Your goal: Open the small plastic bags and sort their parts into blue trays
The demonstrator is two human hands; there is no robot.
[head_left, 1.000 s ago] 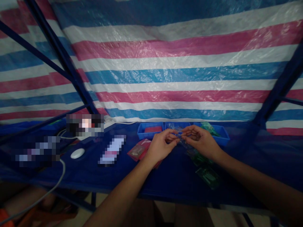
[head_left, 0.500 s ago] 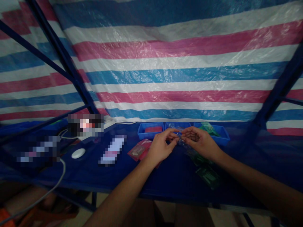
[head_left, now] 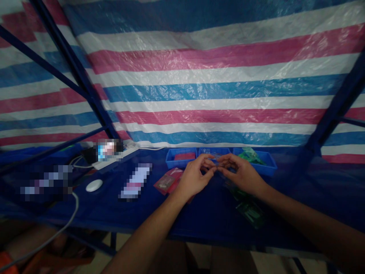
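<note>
My left hand [head_left: 197,176] and my right hand [head_left: 241,173] meet over the blue table, in front of the trays. Both have thumb and fingers pinched together on what looks like a small clear plastic bag [head_left: 216,164], mostly hidden by the fingers. By my left wrist lie red plastic bags [head_left: 169,181] with something pale inside. Below my right hand are dark green plastic bags [head_left: 250,214]. Behind the hands stand a blue tray with a red stack [head_left: 185,156], a partly covered tray with clear plastic [head_left: 211,151], and a tray [head_left: 269,160] holding green bags [head_left: 251,155].
Left on the table [head_left: 159,209] are a phone [head_left: 136,181] with a lit screen, a white oval object [head_left: 94,185], a power strip [head_left: 115,158] and a white cable [head_left: 74,213]. Striped sheeting [head_left: 216,91] hangs behind, between blue frame posts [head_left: 327,118].
The fingertips have shifted slightly, and less of the clear plastic shows below them. Both hands stay in nearly the same place.
</note>
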